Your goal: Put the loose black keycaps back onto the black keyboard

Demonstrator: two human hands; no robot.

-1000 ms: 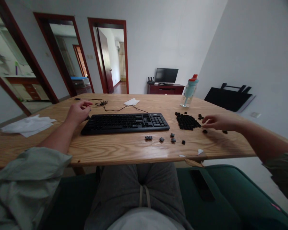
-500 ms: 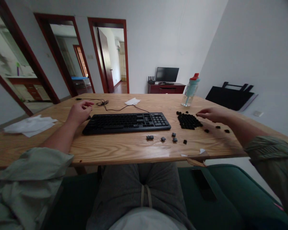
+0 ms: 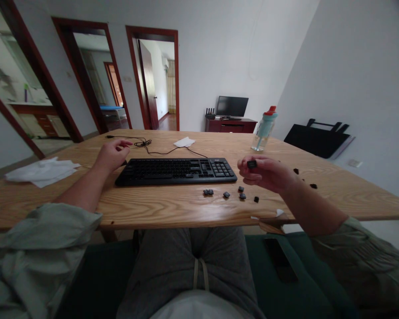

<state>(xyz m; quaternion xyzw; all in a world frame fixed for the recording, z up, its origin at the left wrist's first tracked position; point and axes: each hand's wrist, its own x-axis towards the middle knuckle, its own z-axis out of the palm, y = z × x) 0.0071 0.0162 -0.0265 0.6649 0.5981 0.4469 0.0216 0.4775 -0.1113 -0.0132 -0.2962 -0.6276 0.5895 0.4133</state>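
A black keycap (image 3: pixel 252 164) is pinched in the fingertips of my right hand (image 3: pixel 266 170), raised over the table just right of the keyboard (image 3: pixel 176 171). That hand hides the cluster of loose black keycaps behind it. My left hand (image 3: pixel 112 154) rests at the keyboard's far left corner, its fingers loosely bent and apart, with no held thing visible. The black keyboard lies flat, most of its keys in place. Several loose keycaps (image 3: pixel 226 195) are scattered in front of its right end, and a few more (image 3: pixel 313 186) lie beyond my right wrist.
A coiled black cable (image 3: pixel 142 143) runs behind the keyboard near a white paper (image 3: pixel 184 141). Crumpled tissues (image 3: pixel 41 172) lie at the left, a water bottle (image 3: pixel 264 130) stands at the back right. Torn edging (image 3: pixel 271 225) sticks out at the front edge. A phone (image 3: pixel 281 259) lies on the seat.
My right hand has moved left from the keycap pile to the keyboard's right end, now with a keycap turned up in its fingers. My left hand has stayed nearly still.
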